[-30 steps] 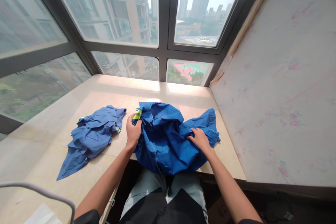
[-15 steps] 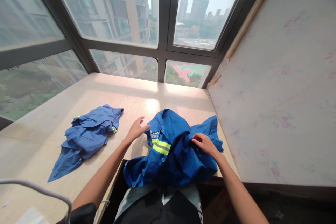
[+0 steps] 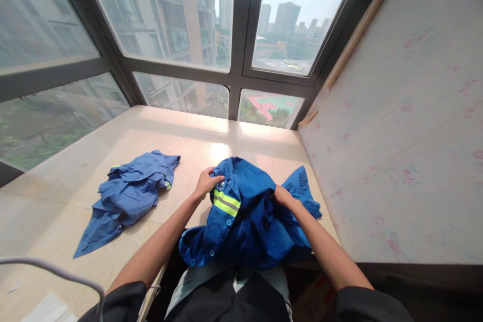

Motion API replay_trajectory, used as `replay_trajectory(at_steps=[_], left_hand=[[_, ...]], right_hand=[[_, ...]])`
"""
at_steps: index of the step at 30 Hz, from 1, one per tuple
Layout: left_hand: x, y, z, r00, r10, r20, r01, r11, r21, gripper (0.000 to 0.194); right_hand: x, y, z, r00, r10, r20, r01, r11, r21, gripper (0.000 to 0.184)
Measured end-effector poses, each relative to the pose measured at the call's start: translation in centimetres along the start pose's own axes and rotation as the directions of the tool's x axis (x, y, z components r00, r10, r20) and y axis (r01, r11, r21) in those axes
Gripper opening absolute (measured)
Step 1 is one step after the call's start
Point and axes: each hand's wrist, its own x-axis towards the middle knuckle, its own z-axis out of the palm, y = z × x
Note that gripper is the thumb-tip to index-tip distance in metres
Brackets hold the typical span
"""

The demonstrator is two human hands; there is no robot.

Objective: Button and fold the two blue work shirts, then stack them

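Note:
A blue work jacket (image 3: 256,211) with a yellow-and-grey reflective stripe lies bunched at the table's front edge, partly hanging over my lap. My left hand (image 3: 208,181) grips its upper left part beside the white lettering, thumb on top and fingers underneath. On the other side, my right hand (image 3: 284,196) is closed on the cloth near the right sleeve, its fingertips hidden in the folds. To the left, a second blue garment (image 3: 132,191) with reflective trim lies crumpled and apart from both hands.
The pale wooden table (image 3: 181,133) runs up to the window frame (image 3: 236,50). A flower-patterned wall (image 3: 396,151) borders it on the right. A grey cable (image 3: 56,272) curves across the lower left, near a white sheet (image 3: 49,309).
My left hand has moved onto the jacket and closed on its edge. The right hand has shifted slightly left and taken hold of the cloth. The striped part has moved slightly up and left.

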Motion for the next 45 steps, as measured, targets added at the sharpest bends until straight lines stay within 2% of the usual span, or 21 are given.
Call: replay_trajectory(at_steps=[4, 6, 8, 11, 13, 14, 16, 19, 21, 22, 23, 24, 26, 27, 29, 31, 34, 36, 37, 41, 45], left_hand=[[1.8, 4.2, -2.4, 0.971, 0.197, -0.138, -0.195, 0.980, 0.033, 0.044], [3.0, 6.5, -3.6, 0.917, 0.293, -0.269, -0.295, 0.955, 0.035, 0.043], [4.2, 8.8, -4.7, 0.838, 0.358, -0.411, -0.387, 0.922, 0.014, 0.041], [5.2, 11.5, -5.5, 0.653, 0.424, -0.627, -0.507, 0.860, 0.054, 0.034], [5.5, 12.5, -5.4, 0.550, 0.420, -0.722, -0.547, 0.834, 0.069, 0.029], [5.5, 12.7, -5.1, 0.515, 0.407, -0.754, -0.555, 0.829, 0.068, 0.027], [5.3, 12.6, -4.5, 0.495, 0.376, -0.783, -0.548, 0.835, 0.055, 0.025], [4.5, 12.1, -4.0, 0.581, 0.314, -0.751, -0.493, 0.870, -0.017, 0.027], [3.7, 11.8, -4.5, 0.742, 0.257, -0.619, -0.392, 0.915, -0.090, 0.032], [3.3, 11.7, -4.9, 0.843, 0.223, -0.490, -0.307, 0.947, -0.097, 0.035], [2.8, 11.7, -5.5, 0.932, 0.177, -0.315, -0.206, 0.977, -0.062, 0.037], [2.4, 11.6, -6.0, 0.988, 0.111, -0.111, -0.110, 0.994, 0.015, 0.039], [1.7, 11.2, -6.8, 0.970, -0.053, 0.236, 0.004, 0.979, 0.206, 0.039], [1.5, 10.8, -7.0, 0.932, -0.128, 0.338, 0.029, 0.959, 0.282, 0.040], [1.6, 9.5, -6.7, 0.877, -0.221, 0.427, 0.048, 0.924, 0.379, 0.043], [2.1, 7.9, -5.8, 0.901, -0.200, 0.384, 0.004, 0.891, 0.453, 0.045], [3.1, 5.5, -4.3, 0.990, 0.074, 0.122, -0.131, 0.809, 0.573, 0.042], [3.4, 4.2, -3.5, 0.987, 0.161, -0.029, -0.113, 0.803, 0.585, 0.048], [3.4, 3.6, -3.3, 0.991, 0.123, -0.058, -0.071, 0.834, 0.547, 0.054], [2.4, 1.8, -2.8, 0.984, -0.162, 0.079, 0.135, 0.952, 0.276, 0.053], [1.2, 1.2, -3.1, 0.995, -0.093, 0.018, 0.087, 0.972, 0.219, 0.041]], right_hand=[[-0.2, 0.4, -2.3, 0.987, 0.056, -0.151, -0.050, 0.998, 0.045, 0.015], [-0.3, 0.7, -4.6, 0.936, 0.117, -0.332, -0.087, 0.991, 0.102, 0.026], [-0.5, 0.7, -7.1, 0.793, 0.210, -0.572, -0.080, 0.966, 0.245, 0.033], [-0.9, 0.2, -10.2, 0.470, 0.346, -0.812, 0.055, 0.907, 0.418, 0.035], [-1.2, -0.3, -11.4, 0.348, 0.374, -0.859, 0.113, 0.893, 0.435, 0.036], [-1.3, -0.6, -11.8, 0.327, 0.377, -0.866, 0.133, 0.889, 0.438, 0.036], [-1.8, -1.0, -12.1, 0.363, 0.363, -0.858, 0.172, 0.879, 0.444, 0.035], [-3.3, -1.2, -12.4, 0.548, 0.275, -0.790, 0.248, 0.849, 0.467, 0.033], [-4.7, -1.0, -12.6, 0.767, 0.185, -0.615, 0.234, 0.811, 0.536, 0.034], [-5.4, -1.0, -12.7, 0.882, 0.129, -0.452, 0.180, 0.796, 0.578, 0.034], [-6.0, -0.9, -12.8, 0.968, 0.065, -0.243, 0.100, 0.787, 0.609, 0.035], [-6.5, -0.9, -12.8, 1.000, -0.003, -0.019, 0.014, 0.786, 0.618, 0.036], [-6.8, -0.9, -12.5, 0.947, -0.111, 0.302, -0.095, 0.800, 0.592, 0.036], [-6.6, -1.0, -12.1, 0.924, -0.140, 0.356, -0.103, 0.804, 0.585, 0.036], [-5.4, -1.1, -11.2, 0.951, -0.141, 0.275, -0.056, 0.797, 0.601, 0.035], [-3.4, -1.3, -9.9, 0.995, -0.069, 0.065, 0.014, 0.783, 0.622, 0.034], [0.3, -1.8, -8.1, 0.991, 0.034, -0.127, 0.040, 0.841, 0.540, 0.031], [2.4, -2.5, -6.9, 0.991, 0.048, -0.125, 0.011, 0.901, 0.433, 0.037], [3.2, -2.9, -6.3, 0.993, 0.044, -0.107, 0.002, 0.920, 0.393, 0.041], [5.0, -4.3, -4.4, 0.998, 0.030, 0.049, -0.043, 0.959, 0.281, 0.050], [4.6, -4.8, -4.1, 0.994, 0.027, 0.106, -0.050, 0.974, 0.223, 0.036]])
